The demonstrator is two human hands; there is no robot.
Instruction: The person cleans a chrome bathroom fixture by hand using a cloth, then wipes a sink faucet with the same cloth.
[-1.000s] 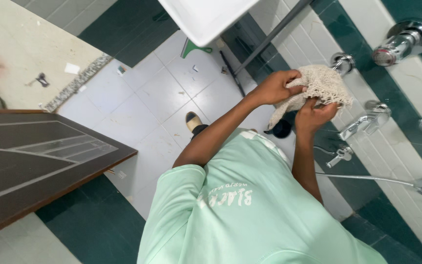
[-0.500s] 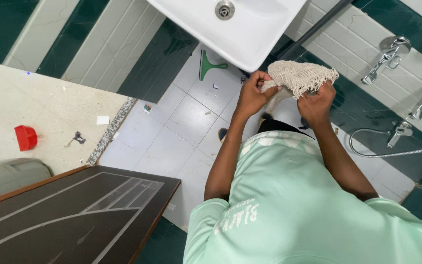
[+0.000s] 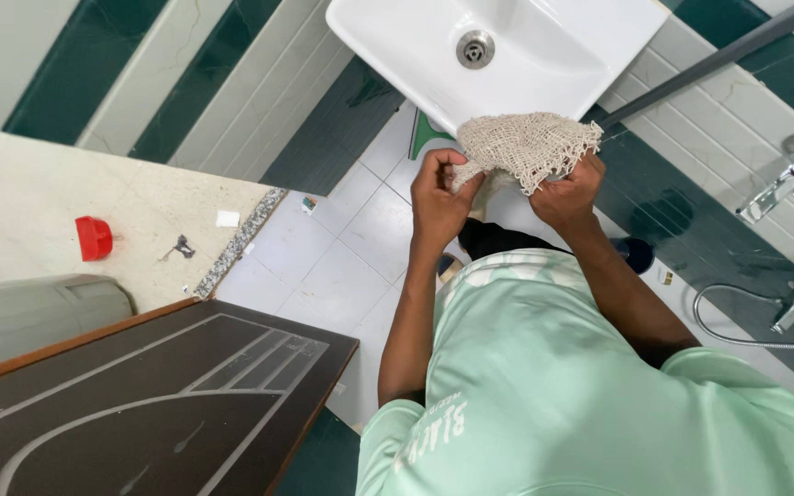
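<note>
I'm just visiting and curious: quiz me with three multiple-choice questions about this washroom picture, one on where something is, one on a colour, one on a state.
1. Where is the cloth?
A. in front of the white sink
B. on the floor
C. on the door

2. What colour is the small object on the pale floor at left?
A. blue
B. red
C. yellow

3. How is the cloth held?
A. by one hand
B. by no hand
C. by both hands

Answers:
1 A: it hangs by the sink's near rim.
2 B: it is plainly red.
3 C: the left hand and right hand both grip its lower edge.
</note>
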